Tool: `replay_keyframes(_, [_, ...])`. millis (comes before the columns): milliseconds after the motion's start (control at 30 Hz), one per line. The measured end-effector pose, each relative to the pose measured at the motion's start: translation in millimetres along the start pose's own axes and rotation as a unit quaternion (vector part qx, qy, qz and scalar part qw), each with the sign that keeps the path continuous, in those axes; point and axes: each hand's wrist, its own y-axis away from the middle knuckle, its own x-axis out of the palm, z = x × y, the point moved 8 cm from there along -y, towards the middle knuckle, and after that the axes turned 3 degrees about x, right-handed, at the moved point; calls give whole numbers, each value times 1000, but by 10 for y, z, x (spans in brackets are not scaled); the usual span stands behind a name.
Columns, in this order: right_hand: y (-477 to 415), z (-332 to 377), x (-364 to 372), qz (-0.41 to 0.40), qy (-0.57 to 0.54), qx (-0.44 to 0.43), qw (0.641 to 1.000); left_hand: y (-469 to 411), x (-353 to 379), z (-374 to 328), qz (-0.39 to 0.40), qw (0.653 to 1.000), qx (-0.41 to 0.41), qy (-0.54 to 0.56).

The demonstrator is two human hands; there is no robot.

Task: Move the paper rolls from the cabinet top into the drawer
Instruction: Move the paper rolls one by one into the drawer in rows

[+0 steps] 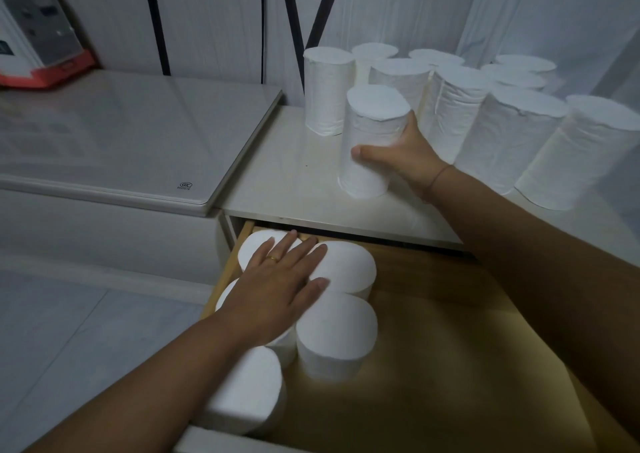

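Gripping one upright paper roll (pixel 372 133) at about mid-height, the right grip (pixel 398 154) has its thumb across the near face and its fingers curled round the far side. Whether the base of this roll rests on the counter (pixel 277 182) or is just clear of it cannot be determined. The roll leans slightly. Assessment of handling: the roll is judged light, soft and compressible, with a crinkled outer layer that should give good friction. A moderate squeeze round the side wall at mid-height is the sound hold, since a hard pinch would likely dent it, and the flat ends offer no purchase. The remaining rolls (pixel 512 133) stand upright on the counter, close-packed behind and to the right of the right grip, the nearest just beside its fingers. The left grip (pixel 280 289) lies flat with fingers straight on the tops of the stored rolls (pixel 337 334), pressing or steadying them and holding nothing. These stand on end, touching one another, directly beneath and around that grip in the left part of the open drawer (pixel 450 331). Bare drawer floor lies to the right of the left grip and below the right grip, judged sufficient for further rolls.
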Motion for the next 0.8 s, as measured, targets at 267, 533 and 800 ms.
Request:
replay_keyframes(267, [798,121,-18,52,-2,-6,999,0,0,-6,5,1000,-4,-9])
replay_keyframes(533, [1556,98,-272,52,37,1,998,14,32,-7,7,999,0,-33])
replay_keyframes(800, [1950,-360,-342,56,125,1,991,20,37,0,10,999,-3,-38])
